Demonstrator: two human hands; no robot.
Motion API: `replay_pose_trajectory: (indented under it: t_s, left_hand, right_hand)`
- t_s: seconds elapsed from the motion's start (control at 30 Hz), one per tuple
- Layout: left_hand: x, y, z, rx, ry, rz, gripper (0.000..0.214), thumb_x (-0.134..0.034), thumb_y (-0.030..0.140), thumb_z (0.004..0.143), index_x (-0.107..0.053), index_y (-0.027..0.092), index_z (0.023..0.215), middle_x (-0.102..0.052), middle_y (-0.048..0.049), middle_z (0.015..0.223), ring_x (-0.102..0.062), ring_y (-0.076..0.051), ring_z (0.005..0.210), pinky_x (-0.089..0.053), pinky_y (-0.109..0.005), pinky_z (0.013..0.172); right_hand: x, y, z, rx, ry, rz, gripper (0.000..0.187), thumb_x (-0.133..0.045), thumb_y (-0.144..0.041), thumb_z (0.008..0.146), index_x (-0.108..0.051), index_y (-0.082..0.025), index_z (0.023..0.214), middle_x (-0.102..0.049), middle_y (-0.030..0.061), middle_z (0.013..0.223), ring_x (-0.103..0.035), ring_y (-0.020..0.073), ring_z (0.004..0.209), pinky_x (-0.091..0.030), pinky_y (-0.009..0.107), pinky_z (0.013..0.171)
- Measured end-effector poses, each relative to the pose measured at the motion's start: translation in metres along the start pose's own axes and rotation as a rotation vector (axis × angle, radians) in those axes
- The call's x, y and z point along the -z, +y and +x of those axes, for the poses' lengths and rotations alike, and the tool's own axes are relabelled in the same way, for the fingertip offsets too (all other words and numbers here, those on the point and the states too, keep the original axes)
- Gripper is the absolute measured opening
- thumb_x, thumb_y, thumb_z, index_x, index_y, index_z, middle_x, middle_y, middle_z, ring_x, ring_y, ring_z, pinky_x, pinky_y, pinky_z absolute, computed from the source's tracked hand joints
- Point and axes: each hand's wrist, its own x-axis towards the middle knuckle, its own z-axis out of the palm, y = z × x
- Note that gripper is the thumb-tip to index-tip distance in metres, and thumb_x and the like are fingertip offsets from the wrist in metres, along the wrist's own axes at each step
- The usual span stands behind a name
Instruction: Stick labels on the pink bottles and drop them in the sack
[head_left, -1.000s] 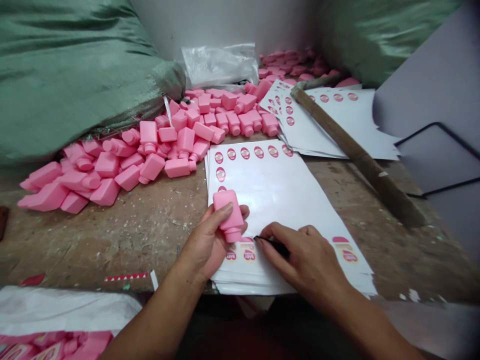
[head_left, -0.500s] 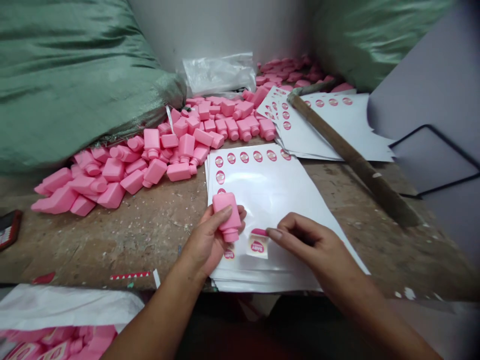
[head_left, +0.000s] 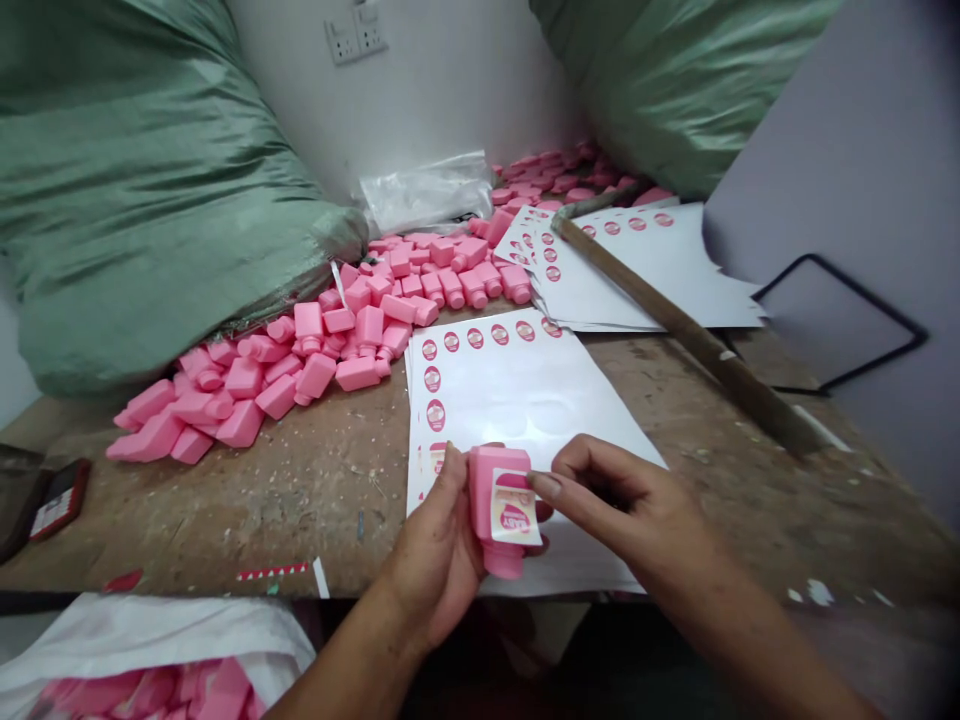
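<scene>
Left hand: the left hand [head_left: 439,560] is being wrapped around a pink plastic bottle [head_left: 484,490], its grip closed, with the thumb being pressed against the bottle's side.

Bottle: the pink plastic bottle is being held tilted in the left hand, neck pointing down, just above the label sheets.

Right hand: the right hand [head_left: 622,490] is being kept beside the bottle, its grip pressed together, with the fingertips pinching at a printed oval label [head_left: 516,515].

Label: the printed oval label is being pressed flat against the bottle's face.

Tabletop: a stack of label sheets [head_left: 525,400] is being kept under both hands on a worn wooden tabletop [head_left: 315,500], and a white woven sack with pink printing [head_left: 150,640] is being kept at its near edge.

Beside the stack: a long wooden pole [head_left: 675,320] is being rested across a second spread of label sheets [head_left: 645,260].

Far side: a heap of pink plastic bottles [head_left: 352,330] is being kept on the tabletop, banked against a green woven sack [head_left: 150,200]. A clear plastic bag [head_left: 424,190] is being kept behind it, and a white wall socket [head_left: 352,30] is being shown above.
</scene>
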Motion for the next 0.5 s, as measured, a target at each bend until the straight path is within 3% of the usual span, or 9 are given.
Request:
replay_pose_trajectory:
  t_s: [0.27,0.4,0.5]
  left_hand:
    - [0.000,-0.004,-0.003,-0.012,-0.034,0.009,0.051,-0.056,0.059,0.083,-0.064,0.015,0.107,-0.066,-0.0137,0.106,-0.064,-0.027,0.099,-0.050,-0.038,0.082]
    - [0.001,-0.005,-0.007,-0.010,-0.021,0.114,0.039,-0.072,0.037,0.077,-0.061,0.018,0.109,-0.063,-0.0094,0.109,-0.063,-0.022,0.097,-0.049,-0.034,0.082]
    - [0.001,-0.006,-0.010,-0.014,-0.013,0.174,0.040,-0.074,0.023,0.074,-0.059,0.018,0.111,-0.063,-0.0080,0.108,-0.063,-0.019,0.093,-0.048,-0.031,0.081]
  right_hand:
    - [0.002,0.010,0.001,0.013,0.013,-0.068,0.034,-0.059,-0.048,0.083,-0.051,-0.022,0.063,-0.055,-0.0020,0.058,-0.051,0.0138,0.055,-0.042,0.026,0.050]
    - [-0.002,0.007,-0.004,0.025,0.058,-0.150,0.034,-0.058,-0.049,0.083,-0.052,-0.023,0.063,-0.055,-0.0023,0.056,-0.051,0.0145,0.054,-0.040,0.027,0.051]
    - [-0.005,0.007,-0.009,0.114,0.186,-0.354,0.031,-0.058,-0.049,0.084,-0.056,-0.023,0.065,-0.058,-0.0005,0.057,-0.051,0.0168,0.055,-0.037,0.030,0.053]
